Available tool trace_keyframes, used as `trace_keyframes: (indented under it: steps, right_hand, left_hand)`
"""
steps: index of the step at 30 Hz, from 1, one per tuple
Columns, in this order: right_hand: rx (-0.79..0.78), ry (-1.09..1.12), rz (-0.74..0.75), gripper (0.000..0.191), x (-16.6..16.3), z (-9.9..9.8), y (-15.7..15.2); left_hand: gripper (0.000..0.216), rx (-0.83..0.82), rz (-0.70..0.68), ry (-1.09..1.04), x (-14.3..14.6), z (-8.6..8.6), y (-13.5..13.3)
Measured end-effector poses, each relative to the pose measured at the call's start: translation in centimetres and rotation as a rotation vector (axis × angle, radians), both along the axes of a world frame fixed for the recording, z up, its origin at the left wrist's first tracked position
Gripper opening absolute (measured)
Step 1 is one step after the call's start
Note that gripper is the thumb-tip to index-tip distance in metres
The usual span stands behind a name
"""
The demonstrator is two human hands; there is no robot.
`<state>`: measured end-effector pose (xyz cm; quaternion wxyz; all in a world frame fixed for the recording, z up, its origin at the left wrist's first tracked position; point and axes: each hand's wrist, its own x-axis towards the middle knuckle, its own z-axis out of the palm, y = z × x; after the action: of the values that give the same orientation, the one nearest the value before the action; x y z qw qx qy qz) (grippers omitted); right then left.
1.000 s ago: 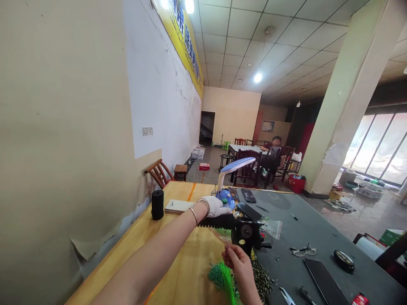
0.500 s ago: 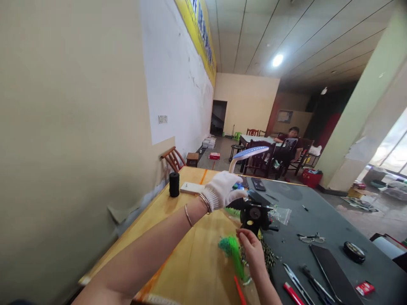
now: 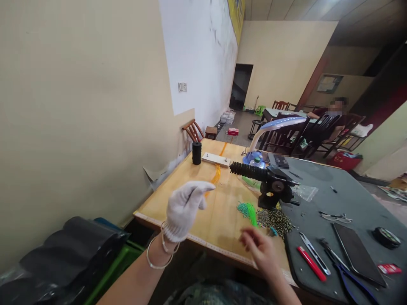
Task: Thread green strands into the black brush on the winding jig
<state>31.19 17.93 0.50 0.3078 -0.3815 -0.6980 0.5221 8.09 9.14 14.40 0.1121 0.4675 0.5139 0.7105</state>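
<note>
My left hand (image 3: pixel 186 207), in a white knit glove with bangles at the wrist, hovers over the near edge of the yellow wooden table (image 3: pixel 203 220) with fingers loosely curled and nothing in them. My bare right hand (image 3: pixel 262 250) is blurred, low at the table's front edge, fingers apart and holding nothing. Beyond both hands stands a black clamp tool (image 3: pixel 275 192) with a ribbed black handle (image 3: pixel 249 170) pointing left. A bundle of green strands (image 3: pixel 248 209) and a pile of small dark pieces (image 3: pixel 276 219) lie just in front of the tool.
Orange strands (image 3: pixel 218 173), a black spool (image 3: pixel 196 153), a white block (image 3: pixel 216 159) and a blue desk lamp (image 3: pixel 276 125) sit further back. A grey mat (image 3: pixel 349 203) holds a red-handled tool (image 3: pixel 311 263), cutters and a black slab (image 3: pixel 356 252). Black bags (image 3: pixel 70 250) lie at left. A person (image 3: pixel 333 111) sits far off.
My left hand has let go of the ribbed handle and both hands have drawn back toward me. The view has pulled back and tipped down.
</note>
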Motion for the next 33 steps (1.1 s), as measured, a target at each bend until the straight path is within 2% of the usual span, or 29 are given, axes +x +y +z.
trace_keyframes:
  steps: [2, 3, 4, 5, 7, 10, 14, 19, 22, 26, 29, 33]
  right_hand:
    - [-0.243, -0.075, 0.207, 0.039, -0.4, -3.8, -3.3]
    - [-0.332, -0.129, 0.243, 0.037, -0.7, -6.1, -4.6]
    - [-0.383, -0.177, 0.25, 0.039, -1.2, -8.2, -5.6]
    - [-0.422, -0.203, 0.192, 0.044, -1.7, -10.3, -6.2]
    - [-0.449, -0.222, 0.15, 0.054, -3.0, -13.3, -6.6]
    - [-0.443, -0.228, 0.129, 0.05, -5.1, -15.3, -6.0]
    - [-0.425, -0.248, 0.119, 0.037, -7.0, -15.6, -5.4]
    - [-0.41, -0.232, 0.185, 0.036, -7.1, -15.2, -6.1]
    - [-0.396, -0.249, 0.226, 0.034, -5.9, -13.7, -6.8]
    - [-0.219, -0.252, 0.215, 0.022, -3.1, -9.1, -7.6]
    - [0.052, -0.351, 0.225, 0.022, -0.8, -4.7, -8.1]
    - [0.19, -0.446, 0.278, 0.017, 1.4, 0.1, -8.3]
  left_hand:
    - [0.029, -0.038, 0.021, -0.125, -0.2, -2.2, -1.9]
    - [0.029, -0.062, 0.026, -0.169, -0.3, -3.3, -2.7]
    - [0.03, -0.087, 0.027, -0.205, -0.2, -4.2, -3.4]
    - [0.029, -0.115, 0.024, -0.233, -0.1, -5.1, -4.0]
    - [0.029, -0.166, 0.012, -0.264, 0.3, -6.4, -4.9]
    - [0.032, -0.233, -0.018, -0.265, 0.8, -7.4, -5.7]
    - [0.034, -0.273, -0.032, -0.255, 1.2, -7.5, -6.1]
    - [0.034, -0.292, -0.028, -0.277, 1.1, -7.6, -6.3]
    - [0.033, -0.3, -0.043, -0.26, 1.1, -7.7, -6.4]
    - [0.029, -0.323, -0.146, -0.157, 1.6, -7.8, -6.7]
    - [0.025, -0.361, -0.301, -0.043, 2.4, -7.3, -6.5]
    - [0.029, -0.341, -0.51, 0.318, 3.9, -5.8, -5.5]
